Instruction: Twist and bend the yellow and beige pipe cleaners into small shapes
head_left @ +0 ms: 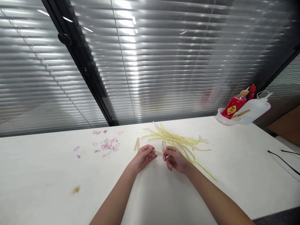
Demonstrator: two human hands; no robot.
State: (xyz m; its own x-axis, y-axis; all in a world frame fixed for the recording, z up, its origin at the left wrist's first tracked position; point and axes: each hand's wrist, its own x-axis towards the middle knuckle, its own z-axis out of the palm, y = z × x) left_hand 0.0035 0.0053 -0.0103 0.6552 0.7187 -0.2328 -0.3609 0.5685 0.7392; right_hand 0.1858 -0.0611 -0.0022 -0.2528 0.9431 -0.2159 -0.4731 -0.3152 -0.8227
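Observation:
My left hand [144, 156] and my right hand [173, 159] are close together over the white table [47, 181], both pinched on a short cream pipe cleaner [159, 152] stretched between them, its end bent up near the right fingers. A folded cream piece [136, 144] lies just beyond the left hand. A loose heap of yellow and cream pipe cleaners [178, 140] spreads behind and to the right of my right hand, one yellow strand running under my right wrist.
Several small pink and purple elastic bands [106, 145] are scattered at the left. A white bowl [222, 118] with a red bottle [234, 106] and a white squeeze bottle [255, 109] stands at the back right. Black cables [284, 161] lie right. Blinds behind glass back the table.

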